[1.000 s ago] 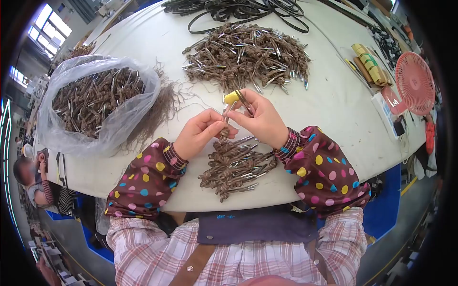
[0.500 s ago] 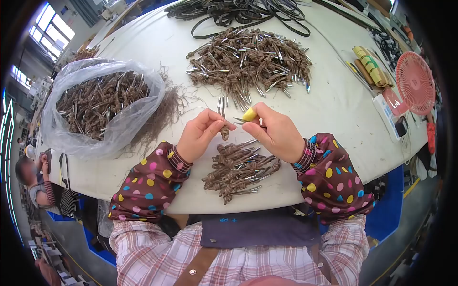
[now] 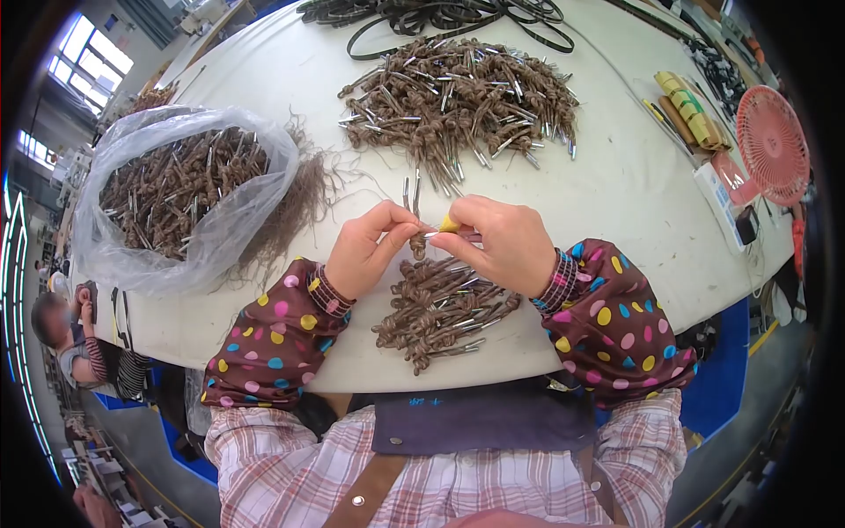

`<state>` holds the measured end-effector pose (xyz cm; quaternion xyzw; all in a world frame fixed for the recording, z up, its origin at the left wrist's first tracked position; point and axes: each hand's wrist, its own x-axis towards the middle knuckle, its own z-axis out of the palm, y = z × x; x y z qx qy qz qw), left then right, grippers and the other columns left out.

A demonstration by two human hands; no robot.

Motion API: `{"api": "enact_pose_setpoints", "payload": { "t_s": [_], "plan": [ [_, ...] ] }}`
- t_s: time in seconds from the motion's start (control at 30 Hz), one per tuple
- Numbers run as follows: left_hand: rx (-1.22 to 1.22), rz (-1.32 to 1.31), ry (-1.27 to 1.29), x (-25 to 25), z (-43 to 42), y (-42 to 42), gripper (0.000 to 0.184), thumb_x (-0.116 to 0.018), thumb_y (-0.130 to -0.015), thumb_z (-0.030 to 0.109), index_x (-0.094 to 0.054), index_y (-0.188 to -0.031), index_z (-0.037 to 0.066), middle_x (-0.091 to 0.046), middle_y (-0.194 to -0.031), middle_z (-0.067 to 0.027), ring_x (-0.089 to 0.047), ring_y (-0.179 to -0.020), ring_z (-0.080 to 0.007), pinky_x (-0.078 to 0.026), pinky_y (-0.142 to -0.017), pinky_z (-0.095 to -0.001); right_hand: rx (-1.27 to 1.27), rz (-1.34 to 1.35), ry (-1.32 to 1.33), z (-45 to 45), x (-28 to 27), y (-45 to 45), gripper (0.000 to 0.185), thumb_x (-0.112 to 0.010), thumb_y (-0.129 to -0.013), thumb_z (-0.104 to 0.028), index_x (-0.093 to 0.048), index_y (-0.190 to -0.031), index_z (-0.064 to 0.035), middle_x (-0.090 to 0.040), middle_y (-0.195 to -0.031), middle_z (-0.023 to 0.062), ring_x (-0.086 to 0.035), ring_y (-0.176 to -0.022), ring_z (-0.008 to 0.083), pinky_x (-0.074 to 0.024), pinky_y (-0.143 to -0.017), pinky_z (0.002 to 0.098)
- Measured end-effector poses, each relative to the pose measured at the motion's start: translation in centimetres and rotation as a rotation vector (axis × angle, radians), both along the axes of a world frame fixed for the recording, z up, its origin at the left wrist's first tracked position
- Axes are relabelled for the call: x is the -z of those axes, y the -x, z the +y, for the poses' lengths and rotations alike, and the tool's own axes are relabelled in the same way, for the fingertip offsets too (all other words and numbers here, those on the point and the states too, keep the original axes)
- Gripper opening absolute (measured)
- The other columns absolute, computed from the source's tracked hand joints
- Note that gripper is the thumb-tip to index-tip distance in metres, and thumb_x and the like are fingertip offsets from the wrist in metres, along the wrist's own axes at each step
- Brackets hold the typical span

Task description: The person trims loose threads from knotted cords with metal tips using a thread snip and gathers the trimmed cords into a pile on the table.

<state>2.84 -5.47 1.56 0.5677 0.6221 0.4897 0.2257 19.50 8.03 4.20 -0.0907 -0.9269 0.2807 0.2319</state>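
Since half a second ago, the right hand [image 3: 510, 246] had moved in against the left hand [image 3: 365, 251]. Left of the near pile [image 3: 440, 312] sat a plastic bag [image 3: 92, 238] full of cords. Just beyond that pile, the left fingers pinched a knotted cord [image 3: 417, 247], metal ends up; the right fingers gripped a mostly hidden metal tool [image 3: 431, 235] beside it. Farther beyond the pile lay a bigger heap [image 3: 462, 110].
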Motion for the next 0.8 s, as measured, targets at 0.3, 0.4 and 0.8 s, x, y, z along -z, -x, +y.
{"api": "enact_pose_setpoints", "payload": {
  "t_s": [0.3,0.4,0.8],
  "plan": [
    [-0.011,0.057,0.005,-0.69,-0.07,-0.19,0.009,-0.056,-0.089,0.009,-0.058,-0.090,0.001,-0.063,-0.078,-0.0065,-0.059,-0.071,-0.0118,-0.047,-0.066,-0.0242,0.024,0.042,-0.006,-0.02,0.33,0.14,0.026,-0.064,-0.082,-0.030,-0.055,-0.074,-0.0060,-0.054,-0.066,0.0057,-0.055,-0.056,0.0224,-0.0416,-0.049,0.0311],
    [-0.004,0.056,0.011,-0.79,-0.06,-0.25,0.009,-0.057,-0.089,0.010,-0.059,-0.090,0.001,-0.063,-0.078,-0.0066,-0.059,-0.071,-0.0118,-0.047,-0.066,-0.0242,0.010,0.001,-0.008,-0.02,0.01,0.09,0.026,-0.063,-0.082,-0.031,-0.055,-0.075,-0.0068,-0.055,-0.068,0.0058,-0.056,-0.058,0.0238,-0.0427,-0.050,0.0329],
    [0.028,0.059,0.038,-0.59,-0.11,-0.27,0.010,-0.056,-0.089,0.011,-0.059,-0.090,0.001,-0.064,-0.079,-0.0071,-0.061,-0.073,-0.0135,-0.048,-0.068,-0.0249,-0.041,0.042,-0.041,-0.08,0.15,0.11,0.024,-0.066,-0.080,-0.029,-0.055,-0.077,-0.0077,-0.054,-0.068,0.0050,-0.055,-0.058,0.0232,-0.0415,-0.050,0.0322]
  ]
}}
